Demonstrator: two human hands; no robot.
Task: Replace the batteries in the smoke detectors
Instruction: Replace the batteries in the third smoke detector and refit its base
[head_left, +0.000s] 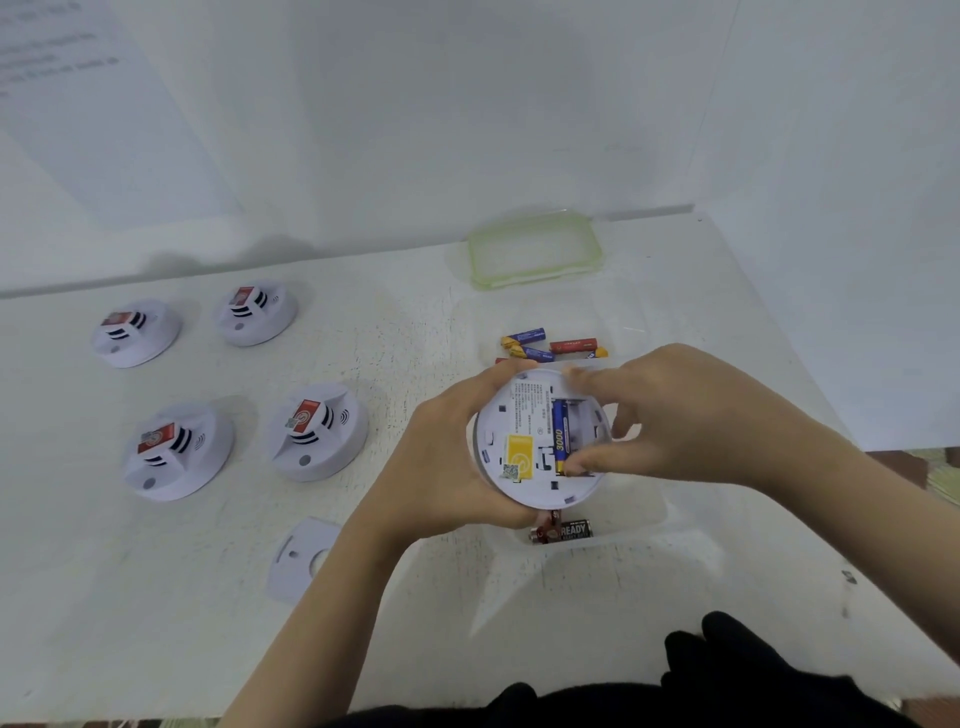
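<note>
Gripped the smoke detector (530, 441) in the left hand (441, 467), fingers curled round its rim, underside turned up and battery compartment open. Held it above the right half of the worktop (415, 322), about midway between the far and near edges, over a clear container (649, 530). Found one blue battery (559, 439) lying lengthwise in the compartment. Reached in with the right hand (691, 415), forefinger (587, 375) at the far end of the compartment and thumb (587, 460) at the near end of the blue battery, other fingers bent. Could not tell whether that hand pinched the battery or only touched it.

Saw loose batteries (550, 345), blue, yellow and red, in the container just beyond the detector, and a black battery (574, 530) just below it, toward the near edge. Noted a green-rimmed lid (535, 249) by the far edge, right of centre. Counted four more detectors on the left half, face up, two nearer the far edge (136, 332) (257, 312) and two nearer the middle (176, 452) (317, 431), all well apart from the hands. Spotted a white mounting plate (304, 558) flat on the worktop near the left forearm, toward the near edge.
</note>
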